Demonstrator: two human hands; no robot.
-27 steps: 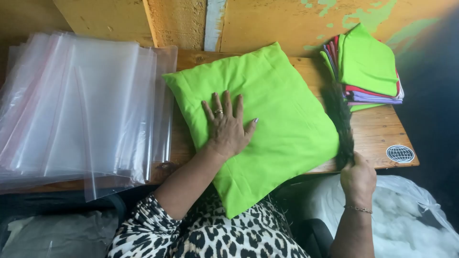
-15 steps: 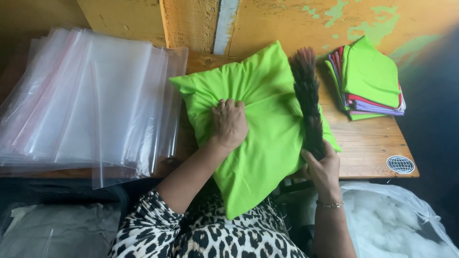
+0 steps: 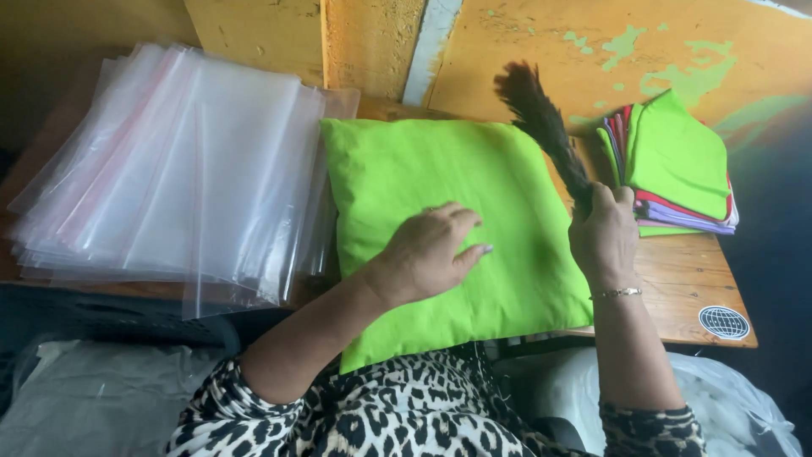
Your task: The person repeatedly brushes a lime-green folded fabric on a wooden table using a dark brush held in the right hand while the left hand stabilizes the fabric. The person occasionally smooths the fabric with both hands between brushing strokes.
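Lime-green fabric fills the middle of the view: a plump square cushion point(image 3: 457, 228) lies flat on the wooden table point(image 3: 677, 279), its near corner hanging off the front edge toward the person's lap. The left hand point(image 3: 427, 254) rests on top of it, palm down, fingers spread and loose, pressing rather than grasping. The right hand point(image 3: 602, 235) is closed in a fist round the handle of a dark feather duster point(image 3: 541, 127), which is raised at a slant above the cushion's far right corner, plumes pointing up and away toward the yellow wall point(image 3: 541, 42). To the left, a thick stack of clear plastic bags point(image 3: 169, 169) fans out, its edge just touching the cushion. To the right sits a folded pile of cloth covers point(image 3: 672, 161) (green on top, red and purple peeking out beneath), very close to the duster hand. The risks, as I read it: a wide sweep of the duster could clip that folded pile and knock it askew, or push lint onto the slippery bags. And with the cushion overhanging, it could slide off the table if that pressing palm lifts.
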